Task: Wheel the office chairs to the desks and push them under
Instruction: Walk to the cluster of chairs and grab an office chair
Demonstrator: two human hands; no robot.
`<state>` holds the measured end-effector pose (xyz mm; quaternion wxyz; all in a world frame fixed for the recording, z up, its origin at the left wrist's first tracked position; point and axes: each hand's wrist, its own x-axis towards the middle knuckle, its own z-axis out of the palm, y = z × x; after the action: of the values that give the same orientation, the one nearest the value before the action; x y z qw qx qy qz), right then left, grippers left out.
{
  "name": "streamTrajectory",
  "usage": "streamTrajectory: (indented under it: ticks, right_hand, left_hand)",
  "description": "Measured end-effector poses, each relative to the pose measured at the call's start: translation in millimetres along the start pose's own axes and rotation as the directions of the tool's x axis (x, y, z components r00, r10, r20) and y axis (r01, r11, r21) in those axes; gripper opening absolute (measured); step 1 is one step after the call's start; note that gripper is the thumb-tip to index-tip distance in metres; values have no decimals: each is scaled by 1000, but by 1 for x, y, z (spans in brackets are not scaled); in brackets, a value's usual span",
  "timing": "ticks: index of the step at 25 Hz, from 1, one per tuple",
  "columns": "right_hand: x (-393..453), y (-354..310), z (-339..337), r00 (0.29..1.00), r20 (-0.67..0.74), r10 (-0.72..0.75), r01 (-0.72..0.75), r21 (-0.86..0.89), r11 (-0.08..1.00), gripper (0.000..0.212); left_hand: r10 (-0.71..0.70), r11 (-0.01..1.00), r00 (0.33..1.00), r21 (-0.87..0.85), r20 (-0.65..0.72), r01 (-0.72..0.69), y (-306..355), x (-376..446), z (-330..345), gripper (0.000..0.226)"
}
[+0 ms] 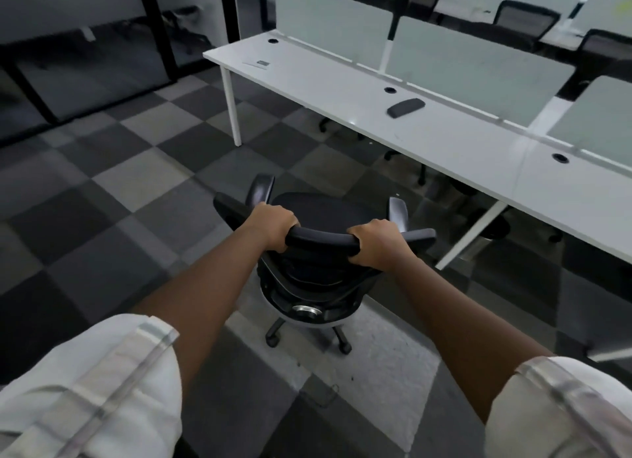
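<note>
A black office chair (323, 218) with a mesh seat and armrests stands on the checkered carpet right in front of me, its back toward me. My left hand (273, 223) grips the top rail of the backrest at its left end. My right hand (374, 243) grips the same rail at its right end. The long white desk (342, 84) runs from the upper middle to the right edge, a short way beyond and to the right of the chair. The chair's wheeled base (307, 334) shows below the backrest.
Frosted divider panels (478, 64) stand along the desk's far side. A dark elongated pad (405, 107) and a paper (257, 63) lie on the desk. Chair bases show under the desk, and more chairs (526, 19) stand behind the dividers. Glass partitions (85, 67) close the left.
</note>
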<state>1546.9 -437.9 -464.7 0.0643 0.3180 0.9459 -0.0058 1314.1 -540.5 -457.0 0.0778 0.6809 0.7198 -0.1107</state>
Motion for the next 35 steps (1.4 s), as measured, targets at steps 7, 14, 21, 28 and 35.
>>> streamTrajectory:
  ticks: [7,14,21,28,35]
  right_hand:
    - [152,-37,-14,996,-62,-64,64,-5,998,34]
    - [311,-63,-22,985,-151,-80,78,-16,997,33]
    - [449,-76,-46,984,-156,-85,86,-2,996,38]
    - [584,-86,-64,982,-180,-51,50,-8,999,34]
    - [725,-123,-77,982,-171,80,-80,7,997,36]
  left_hand:
    - [-68,998,997,11,-28,68,-134,57,-2,26]
    - [-119,992,990,38,-73,122,-274,136,-12,22]
    - [-170,985,985,29,-29,171,-390,220,-28,33]
    - [-133,990,991,35,-31,134,-507,309,-44,28]
    - [-36,996,999,80,-26,38,-647,400,-61,25]
